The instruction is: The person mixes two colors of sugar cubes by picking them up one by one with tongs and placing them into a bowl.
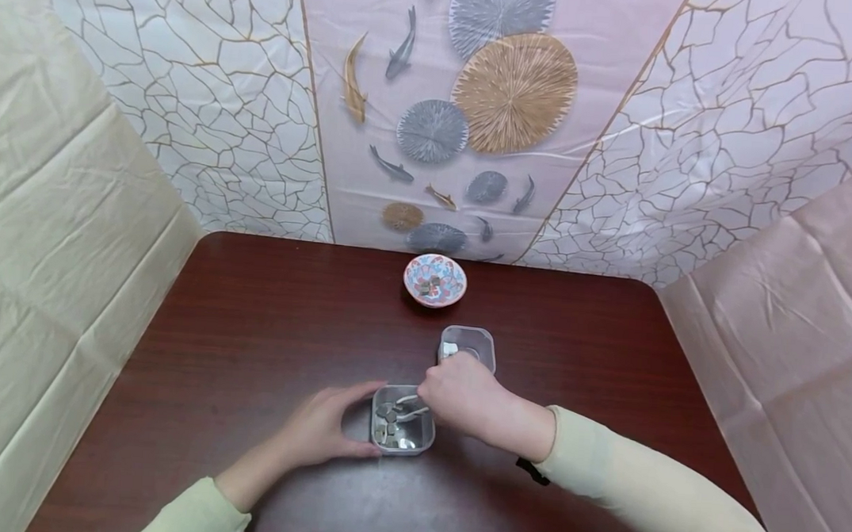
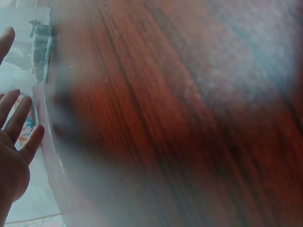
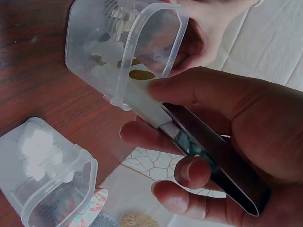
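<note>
In the head view, my left hand [image 1: 326,424] holds a clear plastic container [image 1: 411,448] from its left side, thumb at the near edge and fingers at the far edge. Small grey blocks [image 1: 385,431] lie inside it, mostly toward the left. My right hand [image 1: 466,395] grips a pair of tongs [image 3: 208,151], whose dark handle runs along the palm in the right wrist view. Their pale arms reach over the rim into the container, close to the blocks. My left hand's spread fingers [image 2: 19,118] show at the edge of the left wrist view.
Behind my right hand stands a second clear container [image 1: 483,344] with white pieces [image 3: 40,153] in it. Farther back on the dark wooden table [image 1: 274,315] is a patterned bowl [image 1: 454,283] holding a few grey blocks. Patterned cloth [image 1: 247,115] hangs beyond the table.
</note>
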A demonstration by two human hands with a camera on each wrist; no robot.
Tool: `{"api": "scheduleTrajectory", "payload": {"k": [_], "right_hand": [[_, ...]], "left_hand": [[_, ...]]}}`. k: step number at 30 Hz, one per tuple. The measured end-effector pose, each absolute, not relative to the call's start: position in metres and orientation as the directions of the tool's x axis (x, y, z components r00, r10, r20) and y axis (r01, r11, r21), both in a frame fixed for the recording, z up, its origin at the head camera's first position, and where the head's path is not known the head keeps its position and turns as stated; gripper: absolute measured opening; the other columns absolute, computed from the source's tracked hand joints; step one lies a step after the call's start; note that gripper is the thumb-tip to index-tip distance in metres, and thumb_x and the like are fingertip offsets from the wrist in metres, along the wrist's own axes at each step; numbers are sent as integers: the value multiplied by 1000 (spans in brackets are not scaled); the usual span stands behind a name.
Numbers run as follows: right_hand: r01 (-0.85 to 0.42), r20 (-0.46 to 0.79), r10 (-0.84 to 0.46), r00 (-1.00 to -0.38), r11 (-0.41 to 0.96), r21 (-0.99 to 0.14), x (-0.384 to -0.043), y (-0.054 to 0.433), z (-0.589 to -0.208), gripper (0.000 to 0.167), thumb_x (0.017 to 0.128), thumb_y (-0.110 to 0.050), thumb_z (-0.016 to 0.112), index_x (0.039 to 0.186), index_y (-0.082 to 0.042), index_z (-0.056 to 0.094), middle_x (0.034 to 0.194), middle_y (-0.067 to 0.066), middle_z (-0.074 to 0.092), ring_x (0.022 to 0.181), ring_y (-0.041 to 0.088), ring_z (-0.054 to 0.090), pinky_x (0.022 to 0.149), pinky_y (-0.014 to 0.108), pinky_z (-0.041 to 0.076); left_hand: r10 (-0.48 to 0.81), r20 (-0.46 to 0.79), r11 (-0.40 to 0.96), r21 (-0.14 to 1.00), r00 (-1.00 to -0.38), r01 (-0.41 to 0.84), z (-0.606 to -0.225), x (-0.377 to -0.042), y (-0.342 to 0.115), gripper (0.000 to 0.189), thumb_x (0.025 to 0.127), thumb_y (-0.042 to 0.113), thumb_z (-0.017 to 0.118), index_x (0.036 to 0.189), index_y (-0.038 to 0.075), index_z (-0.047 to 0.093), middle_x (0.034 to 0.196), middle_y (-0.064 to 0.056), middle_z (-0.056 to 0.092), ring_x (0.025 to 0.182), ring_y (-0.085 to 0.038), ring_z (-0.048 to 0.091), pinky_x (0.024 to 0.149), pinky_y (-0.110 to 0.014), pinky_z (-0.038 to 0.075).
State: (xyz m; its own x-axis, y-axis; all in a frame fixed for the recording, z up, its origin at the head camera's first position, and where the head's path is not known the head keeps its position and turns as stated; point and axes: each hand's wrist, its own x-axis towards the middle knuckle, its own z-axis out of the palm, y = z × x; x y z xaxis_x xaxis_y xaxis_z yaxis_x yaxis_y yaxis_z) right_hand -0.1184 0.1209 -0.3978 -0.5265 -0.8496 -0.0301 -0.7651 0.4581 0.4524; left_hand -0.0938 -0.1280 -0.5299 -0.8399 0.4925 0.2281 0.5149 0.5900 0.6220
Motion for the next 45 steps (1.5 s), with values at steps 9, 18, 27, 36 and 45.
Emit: {"api": "scheduleTrajectory", "payload": {"k": [9,18,27,36,45], "right_hand": [[-762,4,-859,-513,457,459,-118,123,-400,18,73,-13,81,61,-24,72,62,-7,67,52,13,60,45,33,49],[-776,-37,-866,-499,428,463,-124,119,-408,18,79,-14,82,67,-27,77,67,-8,71,57,13,63,49,32,53],[-780,-10,-872,-490,433,452,-122,125,-398,24,78,-7,81,64,-25,74,65,-7,69,56,13,62,50,33,53],[-790,-3,-868,-496,450,417,-121,135,-388,24,76,-10,82,61,-24,70,61,-8,66,53,13,60,48,34,50],[-832,-12,-864,-504,481,275,-126,152,-369,19,78,-25,87,72,-24,70,62,-9,63,58,15,62,49,35,48]], "left_hand": [[489,225,599,616,-843,512,-531,-94,-128,94,72,54,96,152,19,61,137,-4,73,117,-28,72,98,-50,59],[494,228,592,619,-839,516,-533,-95,-127,93,73,54,96,152,20,61,138,-3,73,118,-27,71,99,-50,58],[486,213,604,619,-847,502,-530,-94,-127,94,72,54,96,153,21,60,138,-3,73,116,-29,71,99,-51,58],[476,211,606,624,-853,493,-531,-93,-129,94,71,53,96,152,21,60,137,-5,73,116,-31,72,98,-53,58],[489,209,601,622,-847,501,-530,-94,-130,94,72,52,96,153,20,59,139,-6,72,118,-31,71,100,-54,58]]}}
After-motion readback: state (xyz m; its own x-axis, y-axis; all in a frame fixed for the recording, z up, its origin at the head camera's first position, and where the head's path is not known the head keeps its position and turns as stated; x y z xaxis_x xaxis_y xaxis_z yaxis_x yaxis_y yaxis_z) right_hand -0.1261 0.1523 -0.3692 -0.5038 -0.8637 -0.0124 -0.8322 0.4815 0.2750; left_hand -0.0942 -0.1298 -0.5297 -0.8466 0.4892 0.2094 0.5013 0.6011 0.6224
